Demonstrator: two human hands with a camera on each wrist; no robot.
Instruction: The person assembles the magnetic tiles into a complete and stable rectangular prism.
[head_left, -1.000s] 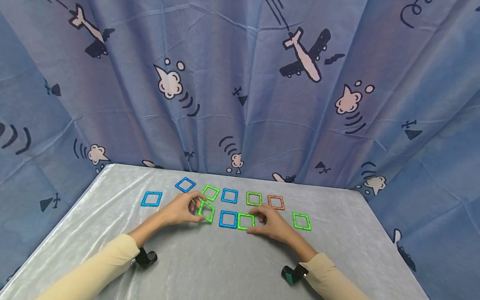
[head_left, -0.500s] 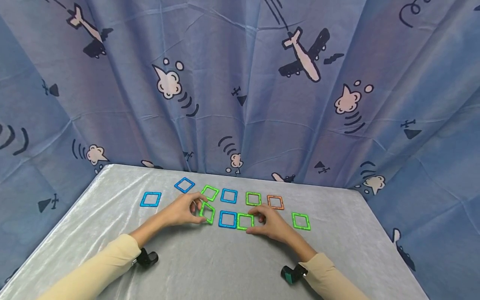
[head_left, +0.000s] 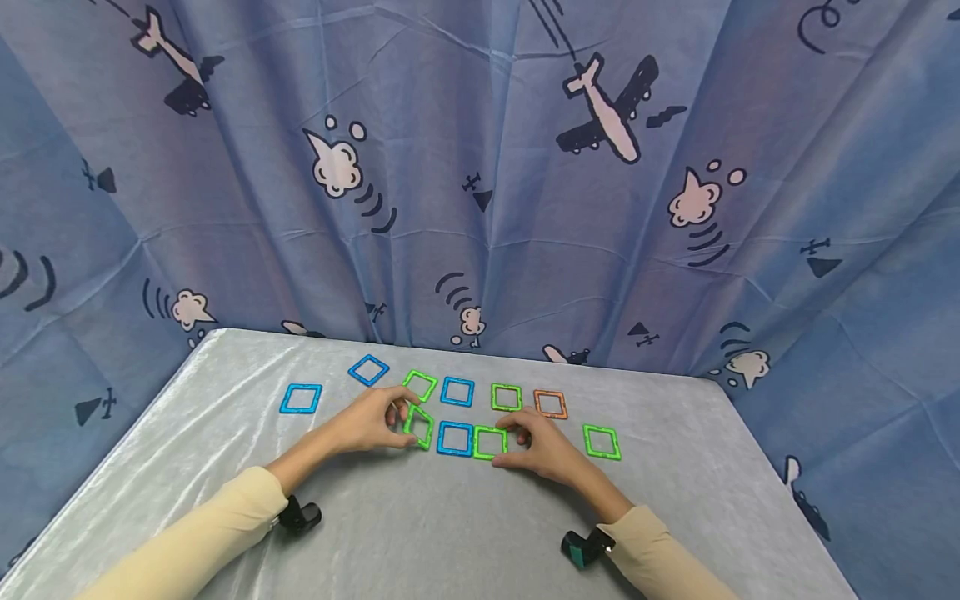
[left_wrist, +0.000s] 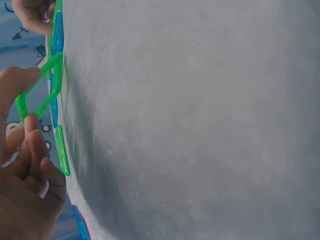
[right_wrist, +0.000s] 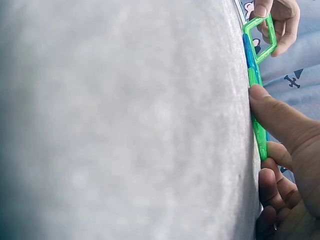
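Observation:
My left hand (head_left: 372, 421) pinches a green square magnetic tile (head_left: 431, 432) between thumb and fingers. In the left wrist view this green tile (left_wrist: 57, 75) stands tilted, its lower edge close over the table. Just right of it a blue magnetic tile (head_left: 454, 453) lies flat. A second green tile (head_left: 484, 457) lies edge to edge with that blue one. My right hand (head_left: 551, 448) holds this second green tile at its outer side, the thumb at the near corner and a finger at the far corner, as the green edge (right_wrist: 258, 134) in the right wrist view shows.
Behind lie a blue tile (head_left: 358, 378), a green tile (head_left: 423, 375), another blue tile (head_left: 459, 379), another green tile (head_left: 507, 385) and an orange tile (head_left: 551, 392). One blue tile (head_left: 297, 412) lies far left, one green tile (head_left: 600, 427) right. A patterned curtain (head_left: 420, 208) backs the grey table (head_left: 420, 533).
My left hand has moved slightly right with its tilted green tile, narrowing the gap to the blue tile. The right hand and its green tile have stayed in place.

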